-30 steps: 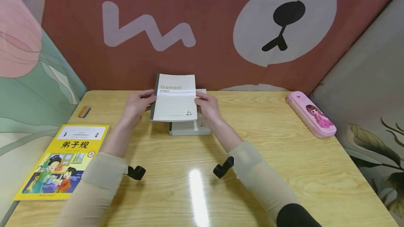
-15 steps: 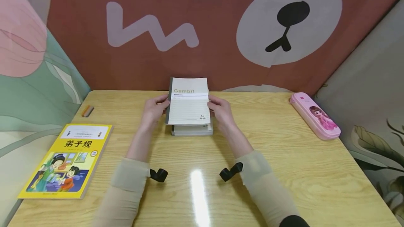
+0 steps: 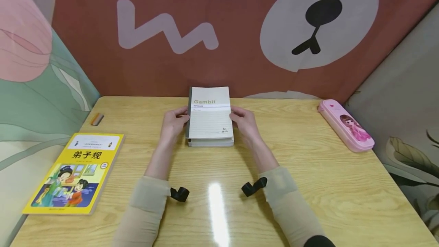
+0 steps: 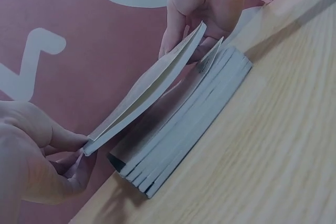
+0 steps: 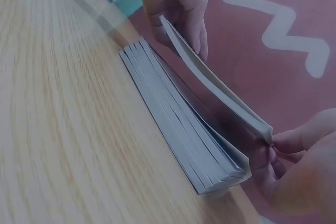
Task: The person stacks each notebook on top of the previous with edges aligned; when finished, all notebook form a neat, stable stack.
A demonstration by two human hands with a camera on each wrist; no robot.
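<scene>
A white notebook (image 3: 210,121) with a dark spine and "Gambit" on its cover is held level over a stack of similar notebooks (image 3: 212,143). My left hand (image 3: 174,124) pinches its spine edge between thumb and fingers. On the opposite side, my right hand (image 3: 245,123) pinches the other edge. Both wrist views show a gap between the held notebook (image 4: 152,90) and the stack (image 4: 184,124), which lies on the table. The top cover of the stack lifts slightly at its right edge, seen in the right wrist view above the stacked pages (image 5: 178,124).
A yellow picture book (image 3: 75,174) lies at the left of the wooden table (image 3: 295,201). Behind it is a small orange-and-grey eraser-like block (image 3: 97,119). A pink pencil case (image 3: 346,125) sits at the far right. A red-brown patterned backdrop (image 3: 164,71) rises behind the table.
Both hands have carried the notebook rightward and down, from left of and above the stack to right over it. The stack is now mostly covered in the head view.
</scene>
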